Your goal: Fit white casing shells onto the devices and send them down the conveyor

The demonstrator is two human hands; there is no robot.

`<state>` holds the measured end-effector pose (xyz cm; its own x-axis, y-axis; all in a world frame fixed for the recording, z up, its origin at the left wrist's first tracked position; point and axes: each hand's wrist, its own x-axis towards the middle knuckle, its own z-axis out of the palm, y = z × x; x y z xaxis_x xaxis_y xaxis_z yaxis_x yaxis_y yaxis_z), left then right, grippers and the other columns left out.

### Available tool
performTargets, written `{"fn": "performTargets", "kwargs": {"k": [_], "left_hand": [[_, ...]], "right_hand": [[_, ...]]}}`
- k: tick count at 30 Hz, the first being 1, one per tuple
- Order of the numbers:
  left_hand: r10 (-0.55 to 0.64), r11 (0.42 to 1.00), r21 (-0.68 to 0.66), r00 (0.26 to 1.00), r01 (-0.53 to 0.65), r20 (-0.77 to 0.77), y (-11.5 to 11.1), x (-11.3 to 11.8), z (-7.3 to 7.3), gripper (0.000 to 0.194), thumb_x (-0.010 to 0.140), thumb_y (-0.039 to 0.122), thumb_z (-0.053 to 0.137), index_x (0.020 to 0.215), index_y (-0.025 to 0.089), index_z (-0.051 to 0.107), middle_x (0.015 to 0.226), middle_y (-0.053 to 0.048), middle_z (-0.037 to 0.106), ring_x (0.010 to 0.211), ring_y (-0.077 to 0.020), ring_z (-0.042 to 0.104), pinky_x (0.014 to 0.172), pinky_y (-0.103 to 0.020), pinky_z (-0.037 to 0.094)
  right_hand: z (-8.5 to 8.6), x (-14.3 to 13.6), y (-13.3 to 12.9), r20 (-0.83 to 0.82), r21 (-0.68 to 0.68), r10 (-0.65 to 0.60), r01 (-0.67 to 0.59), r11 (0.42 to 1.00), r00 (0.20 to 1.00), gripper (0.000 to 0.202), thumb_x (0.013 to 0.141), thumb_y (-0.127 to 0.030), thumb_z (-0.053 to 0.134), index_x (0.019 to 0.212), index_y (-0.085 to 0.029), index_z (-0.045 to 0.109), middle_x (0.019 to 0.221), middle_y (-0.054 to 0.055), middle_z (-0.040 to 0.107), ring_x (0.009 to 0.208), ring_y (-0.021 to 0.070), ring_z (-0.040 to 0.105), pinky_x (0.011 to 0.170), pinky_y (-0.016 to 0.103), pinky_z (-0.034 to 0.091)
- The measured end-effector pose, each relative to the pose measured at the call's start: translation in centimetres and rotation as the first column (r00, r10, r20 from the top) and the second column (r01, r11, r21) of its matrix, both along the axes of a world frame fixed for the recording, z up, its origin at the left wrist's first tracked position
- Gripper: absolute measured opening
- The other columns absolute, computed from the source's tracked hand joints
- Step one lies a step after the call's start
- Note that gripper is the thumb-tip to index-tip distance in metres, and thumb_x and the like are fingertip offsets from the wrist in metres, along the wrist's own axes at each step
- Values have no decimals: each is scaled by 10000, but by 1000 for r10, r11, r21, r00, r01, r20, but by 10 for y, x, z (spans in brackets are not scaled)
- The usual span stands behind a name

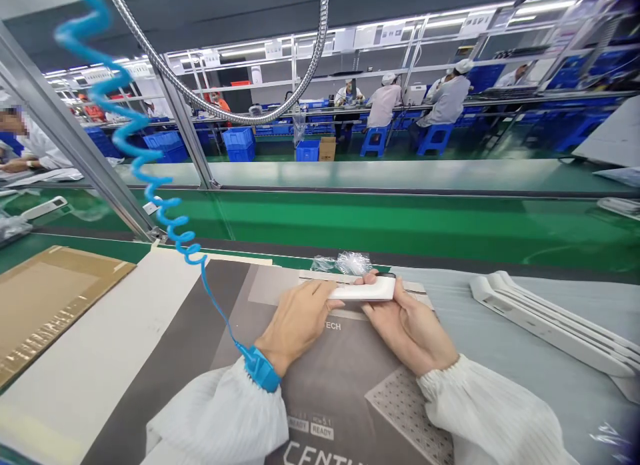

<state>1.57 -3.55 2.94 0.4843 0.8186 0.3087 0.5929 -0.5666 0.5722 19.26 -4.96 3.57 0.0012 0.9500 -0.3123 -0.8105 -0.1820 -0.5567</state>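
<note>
Both hands hold a white, elongated plastic part (367,291) above a dark printed sheet (320,358) on the bench. Its right end is thicker and has a black round piece on top. My left hand (303,317) grips the left end, with thumb and fingers closed round it. At the right end, the fingers and thumb of my right hand (413,325) are wrapped round the part. A blue wrist strap (262,369) with a coiled cord (145,155) circles my left wrist. What the left fingers cover of the part is hidden.
Several similar white parts (550,325) lie side by side on the grey mat at right. A crumpled clear plastic bag (353,261) sits beyond my hands. Flat cardboard (55,298) lies at left. Beyond runs a green conveyor (400,221); a metal hose (250,118) hangs overhead. People sit behind.
</note>
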Motion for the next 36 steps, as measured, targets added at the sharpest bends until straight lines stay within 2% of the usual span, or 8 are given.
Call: {"fn": "performTargets", "kwargs": {"k": [4,7,10,14,18,26,31,36], "left_hand": [[13,954,-295,979,48,202,5,-2,6,296,981,345,422,964,182,669,931,-57,722,813,-183,650,748,-294,495],[319,844,-514,914,-153,251,29,-17,14,312,976,357,405,1084,136,598,776,-52,696,526,-121,541,499,-231,405],[526,792,-394,849,-467,51,80,-43,30,318,948,224,463,1247,122,500,824,-44,696,572,-100,566,556,-212,439],[610,750,-252,787,-612,-97,145,-66,44,382,955,285,526,1299,121,493,960,-69,669,803,-157,637,745,-325,528],[688,690,-128,701,-712,-188,166,-68,36,370,928,366,590,1224,145,571,1220,-103,591,1061,-229,604,910,-454,523],[625,769,-39,764,-638,-158,116,-46,25,300,900,229,593,1175,108,607,1234,-133,610,1153,-252,574,1029,-448,430],[518,844,-104,851,-525,-93,52,-14,-6,230,874,224,592,1089,155,637,1178,-107,645,1123,-225,597,1001,-368,454],[397,916,111,908,-385,-132,19,7,-27,237,910,182,501,1115,146,616,1292,-150,557,1243,-292,490,1045,-485,399]], "right_hand": [[-5,-1,2,53,-11,-41,41,999,998,337,1016,-345,382,958,-197,680,1030,52,698,1041,159,651,1006,319,529],[-15,-4,2,119,31,25,-29,999,993,179,938,-300,577,1031,-198,691,1206,76,678,1054,186,655,996,341,533],[-20,-4,2,127,47,21,-27,999,992,172,857,-248,691,1016,-187,702,1194,90,687,968,181,674,970,347,542],[-20,-4,2,125,40,14,-20,999,992,204,812,-234,744,1008,-188,710,1155,71,698,933,161,674,956,328,542],[-21,-5,4,117,44,-3,-2,999,993,205,780,-202,763,981,-190,722,1151,67,698,940,164,675,947,327,545],[-22,-6,6,128,31,5,-9,999,992,285,672,-101,791,938,-188,737,1151,69,704,940,165,677,900,288,543],[-28,-4,5,192,75,40,-56,996,981,424,595,-67,839,975,-218,728,1131,29,708,1024,151,651,1004,270,481],[-25,-4,4,236,79,42,-62,995,971,411,564,-107,868,934,-213,726,1080,17,706,1026,153,639,1063,294,434]]}}
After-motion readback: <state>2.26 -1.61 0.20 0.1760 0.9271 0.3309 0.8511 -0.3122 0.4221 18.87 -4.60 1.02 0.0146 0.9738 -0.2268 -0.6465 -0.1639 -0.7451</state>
